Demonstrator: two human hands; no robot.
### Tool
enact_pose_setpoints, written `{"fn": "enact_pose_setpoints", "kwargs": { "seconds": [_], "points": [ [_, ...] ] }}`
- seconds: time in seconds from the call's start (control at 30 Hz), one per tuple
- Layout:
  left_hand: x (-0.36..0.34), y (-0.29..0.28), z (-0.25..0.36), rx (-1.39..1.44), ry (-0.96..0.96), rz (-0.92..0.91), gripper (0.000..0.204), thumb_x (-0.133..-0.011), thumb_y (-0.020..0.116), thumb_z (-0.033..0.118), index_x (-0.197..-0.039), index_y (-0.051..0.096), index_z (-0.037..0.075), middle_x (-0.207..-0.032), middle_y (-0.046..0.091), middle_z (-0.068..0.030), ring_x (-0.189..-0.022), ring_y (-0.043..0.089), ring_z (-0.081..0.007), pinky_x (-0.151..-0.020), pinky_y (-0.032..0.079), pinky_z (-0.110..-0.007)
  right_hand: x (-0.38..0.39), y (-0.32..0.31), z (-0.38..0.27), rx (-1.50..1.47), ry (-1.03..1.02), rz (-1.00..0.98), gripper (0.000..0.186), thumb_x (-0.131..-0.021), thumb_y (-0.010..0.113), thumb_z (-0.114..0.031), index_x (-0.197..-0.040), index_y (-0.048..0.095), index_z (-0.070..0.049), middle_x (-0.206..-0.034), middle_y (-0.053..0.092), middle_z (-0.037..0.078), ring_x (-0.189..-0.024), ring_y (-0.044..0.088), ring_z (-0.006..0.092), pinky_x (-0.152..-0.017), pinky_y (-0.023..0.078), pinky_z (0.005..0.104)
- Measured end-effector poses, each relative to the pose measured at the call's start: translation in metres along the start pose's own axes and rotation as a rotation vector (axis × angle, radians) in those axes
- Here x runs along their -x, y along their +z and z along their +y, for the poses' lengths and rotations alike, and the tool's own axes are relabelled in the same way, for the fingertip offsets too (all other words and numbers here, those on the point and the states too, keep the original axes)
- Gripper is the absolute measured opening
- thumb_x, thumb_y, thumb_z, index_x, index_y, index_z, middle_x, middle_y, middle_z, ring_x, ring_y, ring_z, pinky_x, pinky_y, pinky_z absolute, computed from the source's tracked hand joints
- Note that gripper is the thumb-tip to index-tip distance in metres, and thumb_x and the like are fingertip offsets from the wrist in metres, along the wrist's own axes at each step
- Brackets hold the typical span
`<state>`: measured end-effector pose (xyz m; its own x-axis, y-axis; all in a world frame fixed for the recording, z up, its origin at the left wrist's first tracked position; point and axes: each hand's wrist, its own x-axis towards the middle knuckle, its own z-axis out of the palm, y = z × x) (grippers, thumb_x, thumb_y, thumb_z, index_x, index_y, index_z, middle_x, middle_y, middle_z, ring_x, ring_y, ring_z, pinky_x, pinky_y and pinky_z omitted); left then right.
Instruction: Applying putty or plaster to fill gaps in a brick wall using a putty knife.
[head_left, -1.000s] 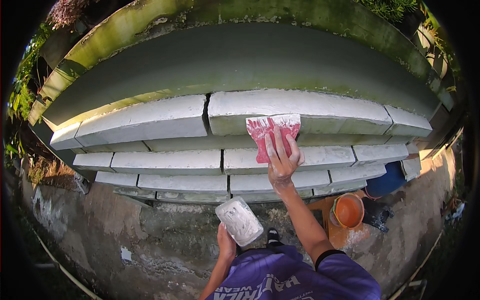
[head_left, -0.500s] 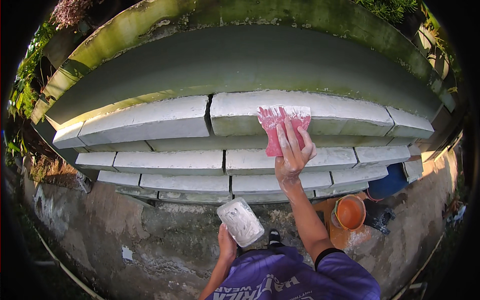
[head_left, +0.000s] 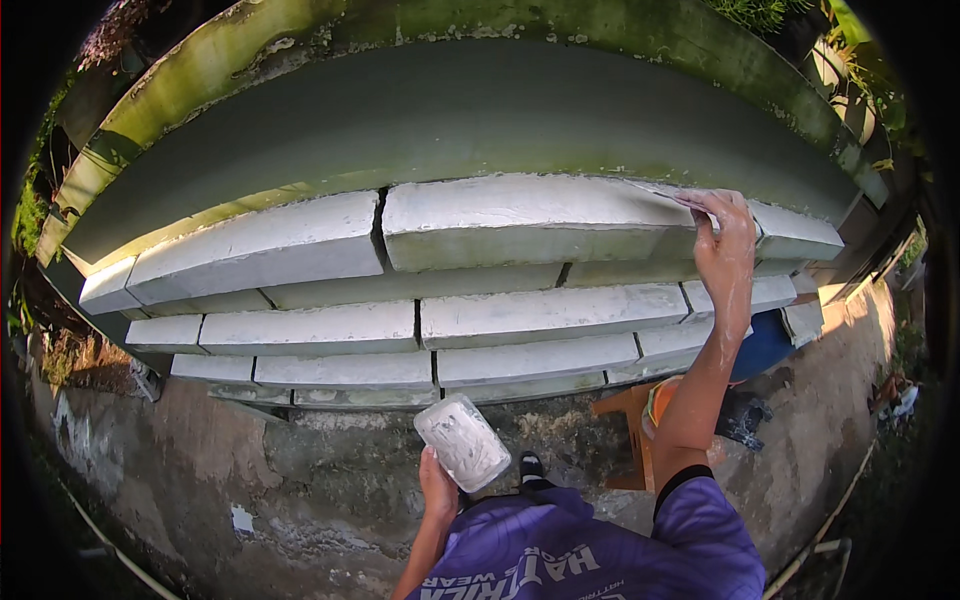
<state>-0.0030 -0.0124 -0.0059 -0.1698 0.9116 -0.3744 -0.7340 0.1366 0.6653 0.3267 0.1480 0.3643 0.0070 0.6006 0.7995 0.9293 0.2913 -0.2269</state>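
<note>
In my left hand (head_left: 437, 485) is a shallow, clear plastic tub (head_left: 465, 442) smeared with white paste, held low in front of my body. My right hand (head_left: 726, 240) reaches far forward and grips a putty spreader (head_left: 662, 190), which now shows almost edge-on. Its blade lies against the top of the long, white-coated concrete block (head_left: 530, 205) in the upper row, toward that block's right end. Fingers and wrist carry white smears. The hand covers much of the spreader and the joint beside it.
Behind the upper row rises a mossy wall (head_left: 450, 110). Lower rows of pale blocks (head_left: 550, 312) step down toward me. At right, an orange bucket (head_left: 660, 400) stands by a brown stool (head_left: 630, 440), both partly behind my forearm. A blue container (head_left: 762, 345) sits farther right.
My right hand has moved right with the spreader, whose broad pink face has turned to nearly edge-on. The view has shifted slightly; my left hand still holds the tub.
</note>
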Motion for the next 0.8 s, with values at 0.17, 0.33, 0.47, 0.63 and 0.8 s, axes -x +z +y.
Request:
{"fn": "enact_pose_setpoints", "kwargs": {
  "seconds": [0.17, 0.33, 0.47, 0.63, 0.8],
  "points": [
    [-0.001, 0.009, -0.005, -0.038, -0.027, -0.041, 0.037, -0.108, 0.040, 0.028, -0.135, 0.048, 0.003, -0.133, 0.057, -0.0085, -0.123, 0.056, -0.0197, -0.107, 0.043, -0.037, -0.028, 0.006, 0.028, -0.028, -0.085, -0.170, 0.028, -0.081, 0.055, 0.006, -0.101, 0.072, -0.005, -0.095, 0.067, 0.014, -0.097, 0.060, 0.0323, -0.090, 0.046, 0.0405],
    [-0.005, 0.011, -0.011, -0.049, -0.043, -0.052, 0.038, -0.108, 0.040, 0.028, -0.135, 0.048, 0.003, -0.134, 0.057, -0.0084, -0.122, 0.056, -0.0201, -0.107, 0.043, -0.038, -0.043, 0.001, 0.035, -0.029, -0.101, -0.314, 0.026, -0.079, 0.061, 0.005, -0.101, 0.072, -0.003, -0.095, 0.066, 0.014, -0.093, 0.063, 0.0312, -0.084, 0.049, 0.0387],
    [-0.004, 0.020, -0.009, -0.049, -0.053, -0.052, 0.038, -0.108, 0.041, 0.029, -0.134, 0.048, 0.003, -0.133, 0.057, -0.0081, -0.123, 0.056, -0.0202, -0.108, 0.042, -0.038, -0.045, -0.008, 0.039, -0.056, -0.161, -0.269, 0.024, -0.079, 0.062, 0.005, -0.099, 0.072, -0.003, -0.093, 0.067, 0.013, -0.088, 0.065, 0.0299, -0.083, 0.051, 0.0379],
    [-0.008, 0.018, -0.018, -0.050, -0.030, -0.071, 0.041, -0.108, 0.039, 0.030, -0.137, 0.046, 0.002, -0.137, 0.055, -0.0093, -0.126, 0.053, -0.0215, -0.110, 0.039, -0.038, -0.047, -0.012, 0.054, -0.176, -0.043, -0.217, 0.030, -0.084, 0.065, 0.001, -0.114, 0.066, 0.001, -0.098, 0.070, 0.016, -0.088, 0.068, 0.0261, -0.084, 0.052, 0.0351],
    [-0.009, 0.026, -0.019, -0.099, -0.031, -0.062, 0.046, -0.108, 0.038, 0.033, -0.141, 0.044, 0.001, -0.141, 0.053, -0.0103, -0.129, 0.051, -0.0225, -0.112, 0.037, -0.039, -0.065, -0.017, 0.056, -0.278, 0.030, -0.165, 0.037, -0.088, 0.064, -0.002, -0.124, 0.060, 0.003, -0.106, 0.071, 0.017, -0.091, 0.068, 0.0254, -0.084, 0.053, 0.0348]
  ]
}}
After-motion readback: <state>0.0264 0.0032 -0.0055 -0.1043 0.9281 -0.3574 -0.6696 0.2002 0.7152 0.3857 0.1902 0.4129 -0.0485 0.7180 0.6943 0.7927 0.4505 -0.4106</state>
